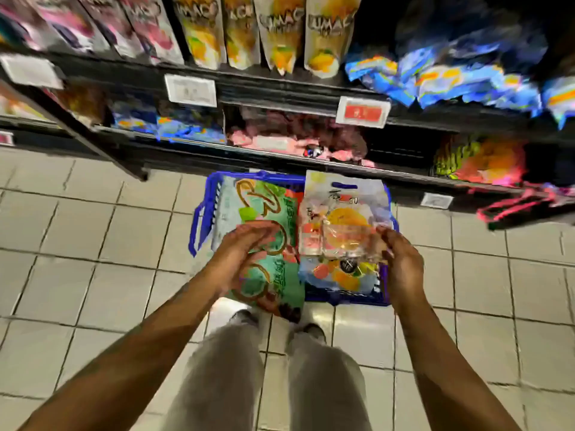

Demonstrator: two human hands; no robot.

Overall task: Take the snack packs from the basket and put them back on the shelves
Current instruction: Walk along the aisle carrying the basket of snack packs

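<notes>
**Snack packs in the basket, both hands down on them**

Snack packs fill the blue basket (202, 219) on the tiled floor (93, 244), and both arms reach straight down to it. The left hand (245, 256) lies over the green pack (264, 213), fingers spread and curled loosely across its front; whether it really grips the pack or only rests on it, I cannot tell through the blur. That green pack runs from beyond the fingertips back under the palm, its near end hanging over the basket's edge towards the person's shoes (249, 317).

Over on the other side, the right hand (401, 262) closes on a small clear pack (348, 241), fingertips pinching its right edge. The clear pack sits just left of that hand, raised over a larger white fruit pack (342, 197) that lies in the basket's right half and stretches away past the fingers.

Beyond both hands, the dark shelves (280, 91) rise. Straight ahead of the fingertips, on the low shelf, a pile of pink packs (295, 141). Higher up, tall yellow pouches (280, 35) stand in a row, with blue packs (451, 76) heaped to the right of them. White price tags (190, 90) hang on the shelf edges.
</notes>
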